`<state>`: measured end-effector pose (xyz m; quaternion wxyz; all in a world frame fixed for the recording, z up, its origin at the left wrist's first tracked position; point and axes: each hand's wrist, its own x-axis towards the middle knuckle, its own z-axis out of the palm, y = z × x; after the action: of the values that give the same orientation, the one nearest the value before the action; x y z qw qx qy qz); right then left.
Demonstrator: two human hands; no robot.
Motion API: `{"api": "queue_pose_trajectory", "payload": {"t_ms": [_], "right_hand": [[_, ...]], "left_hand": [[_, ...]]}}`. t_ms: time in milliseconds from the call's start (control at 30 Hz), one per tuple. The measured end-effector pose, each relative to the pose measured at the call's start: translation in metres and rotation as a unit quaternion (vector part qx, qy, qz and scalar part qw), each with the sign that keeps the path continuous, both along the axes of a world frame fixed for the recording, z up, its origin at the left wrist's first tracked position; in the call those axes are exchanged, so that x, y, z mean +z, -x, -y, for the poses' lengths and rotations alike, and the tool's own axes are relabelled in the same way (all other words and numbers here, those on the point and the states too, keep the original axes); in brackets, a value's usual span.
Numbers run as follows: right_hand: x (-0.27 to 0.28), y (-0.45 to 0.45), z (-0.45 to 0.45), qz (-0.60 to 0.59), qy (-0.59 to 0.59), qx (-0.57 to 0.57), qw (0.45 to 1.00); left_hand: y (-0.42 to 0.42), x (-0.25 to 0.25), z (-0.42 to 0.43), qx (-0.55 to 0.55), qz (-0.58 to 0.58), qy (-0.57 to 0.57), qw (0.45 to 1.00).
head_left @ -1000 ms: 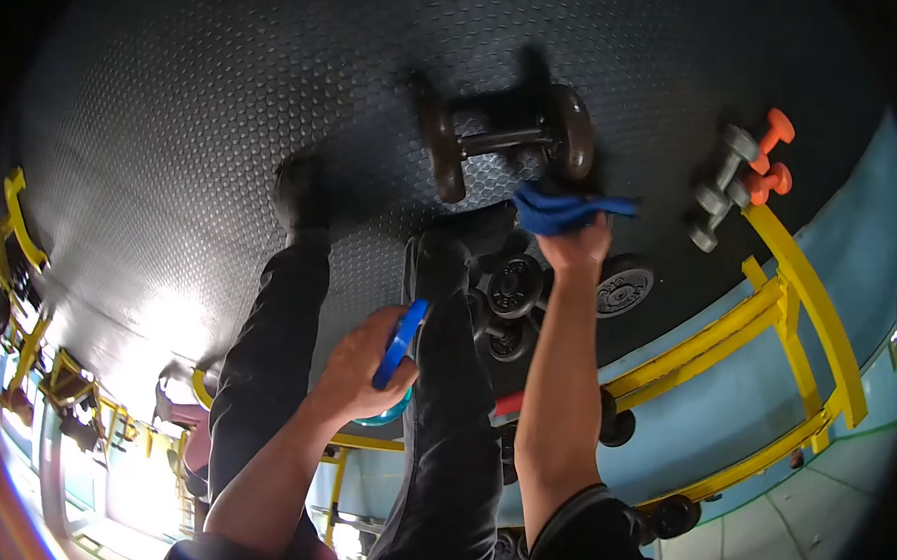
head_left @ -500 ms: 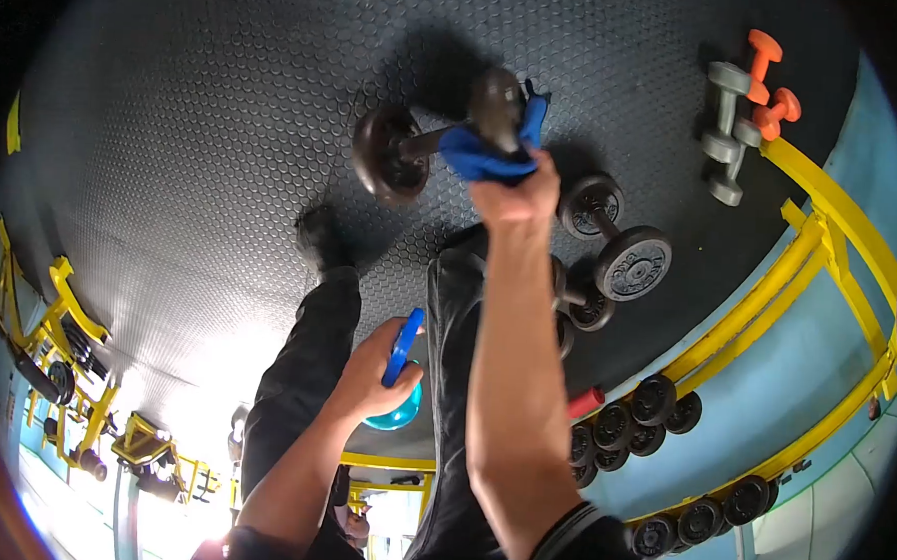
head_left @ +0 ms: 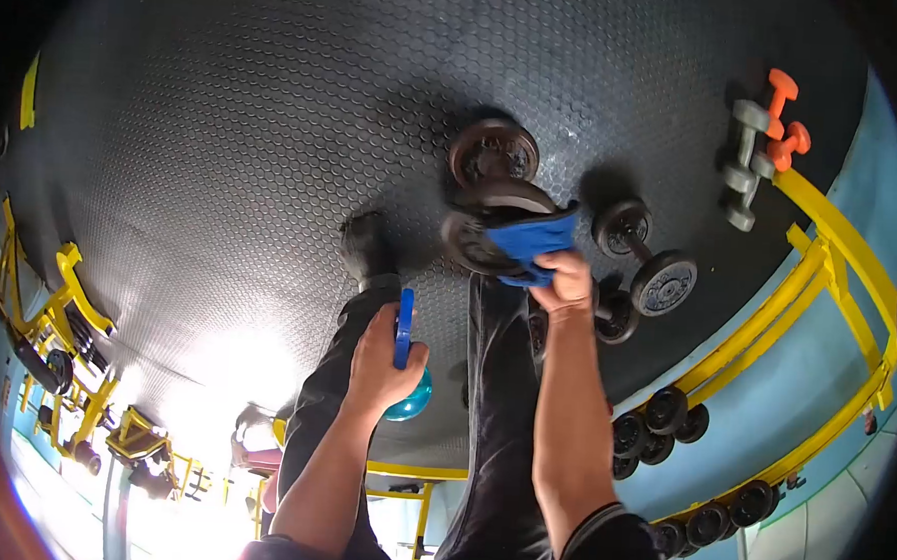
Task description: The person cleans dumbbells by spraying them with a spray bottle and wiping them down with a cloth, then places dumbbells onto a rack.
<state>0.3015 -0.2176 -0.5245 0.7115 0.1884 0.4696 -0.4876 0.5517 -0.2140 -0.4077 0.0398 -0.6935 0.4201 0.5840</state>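
One cloth (head_left: 537, 242), two orange dumbbells (head_left: 778, 105), two grey dumbbells (head_left: 747, 146)

The left forearm (head_left: 322, 467) slants forward and inward; the left hand (head_left: 377, 369) is closed, fingers curled, thumb toward the right leg (head_left: 501, 412). The right forearm (head_left: 573, 416) stretches farther out, wrist nearly in line, the right hand (head_left: 566, 283) gripping with bent fingers. Both bare forearms lie apart; the left leg (head_left: 332, 380) extends forward.

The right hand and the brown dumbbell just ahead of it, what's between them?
The blue cloth lies between the right hand and the brown dumbbell, as the head view shows.
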Motion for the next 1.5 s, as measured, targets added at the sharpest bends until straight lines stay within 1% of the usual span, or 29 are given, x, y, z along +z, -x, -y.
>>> {"api": "queue_pose_trajectory", "payload": {"t_ms": [33,67,133,167,233,333,367,400,433,500,567,633,700,767,833,900,967,1000,1033,1067,1100,1167,1200,1267,1300,1333,1400,1467,1500], "right_hand": [[0.0,0.02,0.012,0.035,-0.031,0.034,0.998],[-0.019,0.04,0.015,-0.009,-0.026,0.06,0.998],[-0.012,0.06,0.069,-0.003,-0.041,0.153,0.987],[-0.016,0.065,0.091,-0.084,-0.033,0.226,0.97],[-0.013,0.062,0.14,-0.096,0.006,0.416,0.904],[-0.019,0.05,0.175,-0.075,-0.007,0.503,0.861],[-0.018,0.042,0.184,-0.166,-0.018,0.624,0.763],[-0.01,0.03,0.194,-0.253,-0.031,0.725,0.64],[0.002,0.014,0.204,-0.254,-0.033,0.727,0.637],[0.022,-0.036,0.221,-0.254,0.071,0.883,0.389],[0.027,-0.094,0.203,-0.259,0.159,0.942,0.144],[0.041,-0.125,0.157,-0.421,0.257,0.867,0.068],[0.009,-0.122,0.078,-0.503,0.363,0.783,0.042],[0.015,-0.103,0.018,-0.388,0.325,0.848,0.16],[0.05,-0.079,-0.002,-0.239,0.187,0.938,0.166],[0.064,-0.044,-0.029,-0.223,0.08,0.936,0.262],[0.077,0.001,-0.073,-0.36,0.006,0.776,0.518],[0.088,0.015,-0.087,-0.36,0.004,0.773,0.522],[0.099,0.027,-0.098,-0.377,-0.1,0.612,0.688],[0.102,0.037,-0.107,-0.371,-0.196,0.412,0.809],[0.108,0.039,-0.102,-0.374,-0.198,0.406,0.81],[0.129,0.028,-0.075,-0.38,-0.141,0.171,0.898],[0.131,0.021,-0.062,-0.441,-0.112,0.147,0.878],[0.124,0.019,-0.049,-0.488,-0.106,0.156,0.852],[0.118,0.016,-0.04,-0.534,-0.094,0.166,0.823],[0.113,0.012,-0.028,-0.531,-0.096,0.164,0.826],[0.099,0.004,0.002,-0.623,-0.047,0.167,0.762],[0.073,-0.01,0.032,-0.622,0.005,0.169,0.765],[0.054,-0.014,0.044,-0.734,0.057,0.315,0.598]], "left_hand": [[-0.001,0.001,0.003,0.0,0.003,-0.002,1.0],[-0.003,0.002,0.003,0.014,-0.009,-0.017,1.0],[-0.006,0.0,-0.003,0.015,-0.011,0.001,1.0],[-0.007,-0.001,-0.007,0.012,-0.011,0.015,1.0],[-0.008,0.001,-0.012,0.026,-0.013,0.007,1.0],[-0.011,0.005,-0.01,0.019,-0.025,-0.026,0.999],[-0.014,0.005,-0.009,0.025,-0.022,-0.025,0.999],[-0.014,0.005,-0.01,0.03,-0.03,-0.01,0.999],[-0.013,0.006,-0.012,0.034,-0.041,0.005,0.999],[-0.012,0.008,-0.016,0.035,-0.046,0.008,0.998],[-0.012,0.007,-0.017,0.032,-0.051,0.016,0.998],[-0.015,0.006,-0.019,0.044,-0.048,0.043,0.997],[-0.017,0.008,-0.021,0.045,-0.057,0.06,0.996],[-0.017,0.013,-0.017,0.043,-0.082,0.063,0.994],[-0.016,0.022,-0.013,0.006,-0.092,0.062,0.994],[-0.009,0.032,-0.009,-0.08,-0.108,0.087,0.987],[0.008,0.036,-0.008,-0.107,-0.103,0.127,0.981],[0.018,0.041,-0.003,-0.118,-0.104,0.127,0.979],[0.028,0.043,0.0,-0.131,-0.106,0.129,0.977],[0.037,0.041,0.0,-0.133,-0.106,0.134,0.976],[0.043,0.041,0.003,-0.138,-0.11,0.136,0.975],[0.055,0.041,0.007,-0.14,-0.113,0.096,0.979],[0.06,0.039,0.006,-0.143,-0.115,0.095,0.978],[0.067,0.035,0.001,-0.108,-0.128,0.165,0.972],[0.067,0.034,0.002,-0.113,-0.127,0.163,0.972],[0.065,0.033,0.004,-0.126,-0.133,0.134,0.974],[0.064,0.03,0.003,-0.138,-0.133,0.104,0.976],[0.064,0.026,-0.002,-0.083,-0.079,0.184,0.976],[0.063,0.022,-0.001,-0.084,-0.076,0.182,0.977]]}}
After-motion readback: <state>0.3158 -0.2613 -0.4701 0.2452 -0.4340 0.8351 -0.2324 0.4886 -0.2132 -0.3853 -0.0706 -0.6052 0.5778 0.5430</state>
